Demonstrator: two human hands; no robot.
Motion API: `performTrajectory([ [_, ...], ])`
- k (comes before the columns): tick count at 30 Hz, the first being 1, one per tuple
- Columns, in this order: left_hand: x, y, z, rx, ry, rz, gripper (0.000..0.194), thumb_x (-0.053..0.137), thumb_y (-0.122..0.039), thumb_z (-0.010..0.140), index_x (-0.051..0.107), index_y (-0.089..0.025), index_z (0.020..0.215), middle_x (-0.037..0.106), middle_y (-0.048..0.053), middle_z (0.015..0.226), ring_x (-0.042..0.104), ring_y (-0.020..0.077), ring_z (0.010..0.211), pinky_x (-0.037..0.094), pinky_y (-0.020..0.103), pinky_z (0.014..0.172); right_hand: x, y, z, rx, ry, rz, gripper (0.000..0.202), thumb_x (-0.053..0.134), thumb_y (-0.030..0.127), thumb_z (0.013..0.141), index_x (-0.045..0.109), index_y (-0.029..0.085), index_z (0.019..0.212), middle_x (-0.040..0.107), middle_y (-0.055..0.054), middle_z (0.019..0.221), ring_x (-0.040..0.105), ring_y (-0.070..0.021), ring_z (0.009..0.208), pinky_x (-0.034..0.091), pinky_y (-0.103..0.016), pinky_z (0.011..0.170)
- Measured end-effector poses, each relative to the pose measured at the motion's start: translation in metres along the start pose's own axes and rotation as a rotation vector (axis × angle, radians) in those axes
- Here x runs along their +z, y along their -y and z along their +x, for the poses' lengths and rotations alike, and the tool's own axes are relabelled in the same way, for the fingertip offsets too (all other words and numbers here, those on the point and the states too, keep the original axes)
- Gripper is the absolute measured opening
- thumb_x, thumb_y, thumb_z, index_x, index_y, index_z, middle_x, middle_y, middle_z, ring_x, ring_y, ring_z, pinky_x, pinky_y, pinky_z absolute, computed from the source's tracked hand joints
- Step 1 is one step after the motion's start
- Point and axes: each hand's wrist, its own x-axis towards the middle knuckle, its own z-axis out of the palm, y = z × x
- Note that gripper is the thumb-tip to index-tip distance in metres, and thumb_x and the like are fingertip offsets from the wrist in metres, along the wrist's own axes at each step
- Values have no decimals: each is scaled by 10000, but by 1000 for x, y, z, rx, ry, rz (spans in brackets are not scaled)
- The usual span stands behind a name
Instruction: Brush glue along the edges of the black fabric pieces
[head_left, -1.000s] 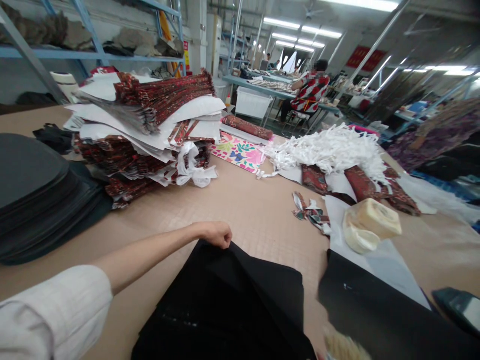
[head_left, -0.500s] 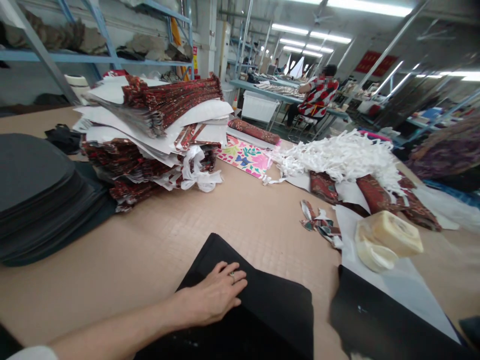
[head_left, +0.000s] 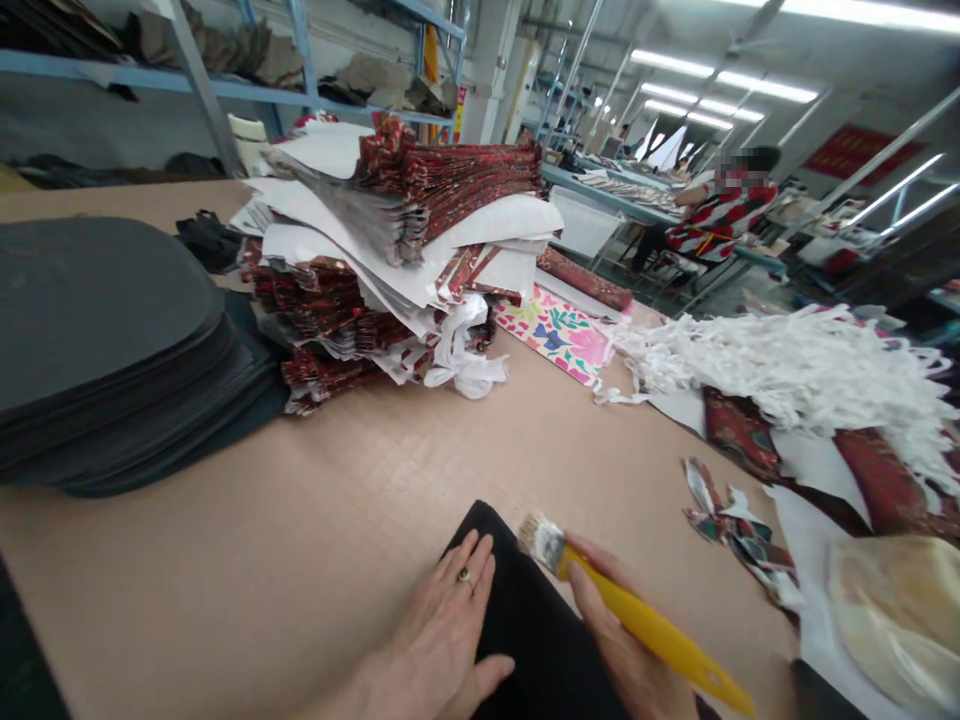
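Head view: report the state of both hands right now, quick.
Left hand: open, laid palm down on the black sheet.
Right hand: closed, holding the yellow-handled brush.

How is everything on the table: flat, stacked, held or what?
Brush: held in right hand
Black sheet: lying under left hand
Dark rounded panels: stacked
Red patterned pieces: piled
White strips: heaped, tangled
Floral piece: lying flat
Scraps: loosely bunched
Yellowish thing: too blurred to tell
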Motion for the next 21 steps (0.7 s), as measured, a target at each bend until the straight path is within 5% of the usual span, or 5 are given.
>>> performTrajectory([
  [6, 4, 5, 6, -40, 92, -82, 853, 627, -371, 792, 190, 11, 1417, 51, 233, 1464, 74, 360, 1367, 239, 512, 1116, 43, -6, 21, -87, 189, 76, 242, 608, 301, 819, 693, 158, 994, 734, -104, 969, 705, -214, 875, 578, -281, 780],
  [14, 7, 8, 8, -34, 107, -110, 871, 583, -419, 815, 141, 21, 1423, 17, 228, 1466, 60, 352, 1370, 232, 504, 1120, 8, -11, 7, -105, 345, -116, 194, 590, 323, 832, 709, 204, 929, 742, -54, 810, 711, -182, 721, 584, -231, 659],
  [18, 11, 6, 4, -39, 26, -24, 819, 582, -389, 813, 187, -12, 1424, 74, 210, 1470, 99, 334, 1371, 259, 485, 1115, 21, -3, 16, -101, 220, -89, 243, 555, 360, 845, 695, 191, 949, 742, -80, 857, 713, -200, 762, 588, -270, 680],
  [21, 15, 6, 1, -21, -25, 24, 819, 574, -411, 821, 180, -30, 1430, 90, 198, 1474, 108, 317, 1373, 263, 461, 1119, 28, -3, 16, -104, 252, -3, 248, 549, 356, 850, 687, 189, 970, 739, -77, 831, 708, -189, 719, 586, -263, 642],
])
